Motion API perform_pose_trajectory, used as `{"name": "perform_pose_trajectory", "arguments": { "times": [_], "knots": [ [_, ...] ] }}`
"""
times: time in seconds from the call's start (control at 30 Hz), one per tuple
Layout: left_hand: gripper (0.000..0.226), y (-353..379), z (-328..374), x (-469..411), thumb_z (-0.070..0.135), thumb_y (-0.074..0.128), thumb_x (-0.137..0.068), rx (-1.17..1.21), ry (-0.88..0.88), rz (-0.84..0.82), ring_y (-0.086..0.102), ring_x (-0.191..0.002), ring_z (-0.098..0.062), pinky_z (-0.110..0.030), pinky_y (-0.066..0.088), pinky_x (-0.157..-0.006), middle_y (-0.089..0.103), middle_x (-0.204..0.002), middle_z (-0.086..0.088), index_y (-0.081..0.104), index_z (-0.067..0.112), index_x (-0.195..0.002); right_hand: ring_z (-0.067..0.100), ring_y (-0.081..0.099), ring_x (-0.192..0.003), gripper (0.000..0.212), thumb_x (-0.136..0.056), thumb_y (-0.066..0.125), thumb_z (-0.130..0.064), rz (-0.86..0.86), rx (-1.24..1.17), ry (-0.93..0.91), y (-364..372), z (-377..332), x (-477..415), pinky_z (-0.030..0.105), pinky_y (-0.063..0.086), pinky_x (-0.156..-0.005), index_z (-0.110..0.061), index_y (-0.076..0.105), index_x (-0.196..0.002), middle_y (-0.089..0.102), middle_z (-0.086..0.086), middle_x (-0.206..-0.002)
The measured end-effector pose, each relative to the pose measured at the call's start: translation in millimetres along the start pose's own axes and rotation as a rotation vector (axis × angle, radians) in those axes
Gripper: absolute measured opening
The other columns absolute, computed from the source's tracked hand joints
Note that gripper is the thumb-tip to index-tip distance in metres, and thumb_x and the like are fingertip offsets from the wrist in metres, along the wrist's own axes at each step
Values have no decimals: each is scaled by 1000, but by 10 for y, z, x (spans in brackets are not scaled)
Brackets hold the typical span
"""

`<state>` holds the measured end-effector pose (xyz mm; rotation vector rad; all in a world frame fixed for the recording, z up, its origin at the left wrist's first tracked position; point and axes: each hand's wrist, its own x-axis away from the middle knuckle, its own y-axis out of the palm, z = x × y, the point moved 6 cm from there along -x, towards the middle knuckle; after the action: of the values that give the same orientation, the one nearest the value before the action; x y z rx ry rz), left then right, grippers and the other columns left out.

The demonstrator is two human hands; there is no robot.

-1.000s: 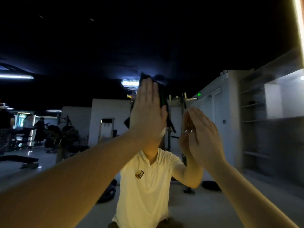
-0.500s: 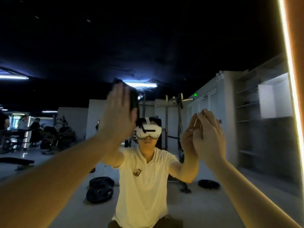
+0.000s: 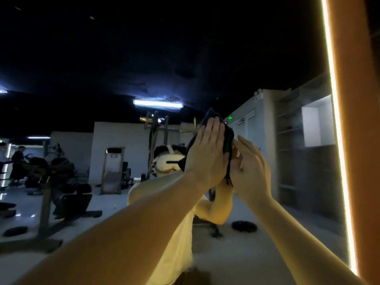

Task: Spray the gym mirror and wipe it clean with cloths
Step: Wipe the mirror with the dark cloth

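The cloth (image 3: 213,118) is black with a bright green strip down one edge. The mirror frame (image 3: 357,120) is plain flat orange, with a warm yellow-white LED strip (image 3: 337,140) glowing along its inner edge. In the reflection there's a pale cream polo shirt (image 3: 174,243), white headset (image 3: 164,163), blue-white ceiling light (image 3: 158,103), tiny green sign (image 3: 229,117), and a black weight plate (image 3: 244,226) on light grey floor (image 3: 236,262).

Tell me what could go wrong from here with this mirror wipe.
The left hand presses the dark cloth to the mirror with flat fingers, not gripping it, so it could slip and drop. The right hand sits right beside the cloth's hanging edge, so the two may bump or snag. The room is dim, so streaks may go unseen.
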<state>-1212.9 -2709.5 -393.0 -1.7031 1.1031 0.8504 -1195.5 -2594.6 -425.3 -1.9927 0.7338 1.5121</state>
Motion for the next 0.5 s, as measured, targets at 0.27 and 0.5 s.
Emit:
{"name": "perform_pose_trajectory", "arguments": {
  "times": [0.27,0.5],
  "knots": [
    [74,-192,-545,120,40,18,-97,21,306,30,27,-157,-27,-41,4,-128,31,-168,-16,33,4,-161,20,50,-138,57,-92,38,-16,-53,-113,-82,188,-455,-32,34,41,-117,-7,58,-144,54,6,-151],
    [76,-189,-1205,414,51,29,-102,-93,191,72,34,-153,-34,-52,18,-129,36,-164,-22,36,-1,-157,25,27,-154,58,-97,51,-15,-208,91,-254,627,-912,36,41,22,-127,-9,43,-154,33,10,-165]
  ]
}}
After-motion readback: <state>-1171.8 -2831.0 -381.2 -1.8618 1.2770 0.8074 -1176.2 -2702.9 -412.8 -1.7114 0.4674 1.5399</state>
